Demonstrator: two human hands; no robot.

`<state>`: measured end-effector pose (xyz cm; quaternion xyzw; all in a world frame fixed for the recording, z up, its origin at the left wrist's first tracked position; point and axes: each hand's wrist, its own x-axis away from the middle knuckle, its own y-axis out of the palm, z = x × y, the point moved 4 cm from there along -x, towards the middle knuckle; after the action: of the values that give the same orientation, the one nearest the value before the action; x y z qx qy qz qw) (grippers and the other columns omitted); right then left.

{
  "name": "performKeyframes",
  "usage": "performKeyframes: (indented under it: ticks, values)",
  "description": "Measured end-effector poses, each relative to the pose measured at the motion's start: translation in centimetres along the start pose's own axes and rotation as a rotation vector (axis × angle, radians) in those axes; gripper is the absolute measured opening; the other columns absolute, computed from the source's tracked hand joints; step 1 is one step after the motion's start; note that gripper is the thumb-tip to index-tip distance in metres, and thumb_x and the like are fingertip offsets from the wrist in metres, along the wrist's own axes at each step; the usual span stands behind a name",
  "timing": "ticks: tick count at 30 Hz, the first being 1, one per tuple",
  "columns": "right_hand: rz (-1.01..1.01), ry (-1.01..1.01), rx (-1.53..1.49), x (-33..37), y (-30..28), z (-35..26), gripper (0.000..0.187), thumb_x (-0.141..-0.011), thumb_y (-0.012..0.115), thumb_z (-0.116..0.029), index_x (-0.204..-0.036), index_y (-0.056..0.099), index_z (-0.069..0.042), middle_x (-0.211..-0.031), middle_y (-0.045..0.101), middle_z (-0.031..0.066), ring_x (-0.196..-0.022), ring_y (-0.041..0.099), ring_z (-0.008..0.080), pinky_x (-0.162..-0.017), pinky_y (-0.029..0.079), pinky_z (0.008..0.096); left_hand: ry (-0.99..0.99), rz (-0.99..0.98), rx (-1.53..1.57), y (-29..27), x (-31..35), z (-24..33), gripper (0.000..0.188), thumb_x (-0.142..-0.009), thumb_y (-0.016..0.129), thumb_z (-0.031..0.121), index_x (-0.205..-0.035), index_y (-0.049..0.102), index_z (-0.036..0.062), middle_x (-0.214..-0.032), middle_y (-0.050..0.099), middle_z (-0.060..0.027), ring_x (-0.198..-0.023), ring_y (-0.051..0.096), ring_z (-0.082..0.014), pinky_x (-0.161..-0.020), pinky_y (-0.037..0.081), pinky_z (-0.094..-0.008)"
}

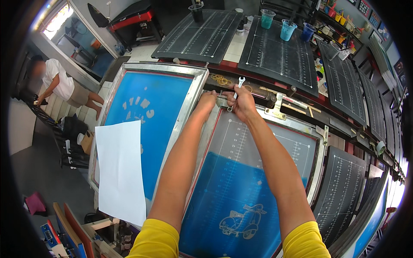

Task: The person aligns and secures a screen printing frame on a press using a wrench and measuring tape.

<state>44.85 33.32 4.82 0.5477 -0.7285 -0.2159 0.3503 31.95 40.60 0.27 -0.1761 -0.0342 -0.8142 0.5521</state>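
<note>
My right hand [244, 103] is closed around a silver wrench [241, 81]; its open end sticks up above the fingers and its ring end shows below them. My left hand [208, 99] is closed beside it, its fingertips at a small metal fitting [220, 99] at the upper left corner of a screen printing frame [318, 167]. What those fingers grip is hidden. Within this frame the mesh is clear at the far end, and a blue coating [206, 193] covers the near part, with a pale scooter picture [243, 221].
A second blue screen [172, 90] stands at left, a white paper sheet [121, 172] on it. Rubber bands [221, 79] lie on the rail. Beyond are dark printing boards [279, 56] with plastic cups of ink [287, 31]. Another person [60, 79] stands at far left.
</note>
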Motion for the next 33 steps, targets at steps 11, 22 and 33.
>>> performKeyframes:
  ticks: [11,22,33]
  values:
    - [0.004,-0.018,0.010,0.1,-0.6,-0.2,0.022,-0.101,0.036,-0.020,-0.106,0.046,-0.001,-0.084,0.052,0.0132,-0.056,0.043,0.0097,-0.051,0.039,0.0270,0.127,0.182,-0.155,1.3,1.6,1.1,0.041,-0.099,0.040,0.029,-0.112,0.057,-0.0057,-0.108,0.061,-0.0218,-0.100,0.058,-0.0291,-0.088,0.042,-0.0370]
    - [0.022,-0.029,0.016,0.2,-0.4,-0.2,0.022,-0.101,0.038,-0.020,-0.107,0.048,-0.002,-0.082,0.052,0.0117,-0.057,0.043,0.0101,-0.053,0.042,0.0274,0.138,0.121,-0.158,0.9,0.3,0.3,0.036,-0.100,0.039,0.024,-0.103,0.061,-0.0043,-0.093,0.064,-0.0134,-0.085,0.059,-0.0186,-0.080,0.044,-0.0322]
    - [0.177,0.046,0.447,2.3,0.5,-2.4,0.027,-0.099,0.039,-0.022,-0.106,0.053,0.000,-0.086,0.059,0.0118,-0.061,0.050,0.0126,-0.057,0.046,0.0307,0.134,0.095,-0.084,1.4,1.1,0.7,0.036,-0.101,0.038,0.024,-0.103,0.059,-0.0042,-0.094,0.062,-0.0126,-0.087,0.056,-0.0182,-0.081,0.043,-0.0326]
